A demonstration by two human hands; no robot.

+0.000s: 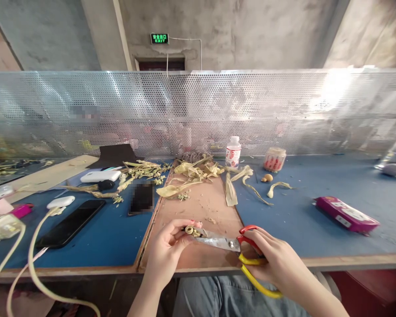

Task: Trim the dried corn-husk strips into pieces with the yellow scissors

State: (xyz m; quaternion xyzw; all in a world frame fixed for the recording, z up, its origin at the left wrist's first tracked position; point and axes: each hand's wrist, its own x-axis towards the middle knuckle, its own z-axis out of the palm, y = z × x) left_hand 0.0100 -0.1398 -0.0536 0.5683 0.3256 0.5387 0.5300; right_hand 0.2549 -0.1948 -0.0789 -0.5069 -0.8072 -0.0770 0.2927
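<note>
Over the front of the wooden board (198,211), my left hand (171,246) pinches a small coiled piece of dried husk (192,230) between thumb and fingers. My right hand (273,255) grips scissors (232,245) by their handles, one red and one yellow. The metal blades point left, their tips right at the coiled piece; whether they touch it I cannot tell. Tiny husk scraps (211,220) lie on the board just behind. Farther back is a pile of pale dried husks (198,171), with one flat strip (231,191) at its right.
A white bottle (233,153) and a red-and-white jar (274,159) stand behind. A purple packet (346,213) lies at right. To the left are a black phone (71,223), a pale cable (33,246) and a white power bank (100,176). A perforated metal screen (198,114) closes the back.
</note>
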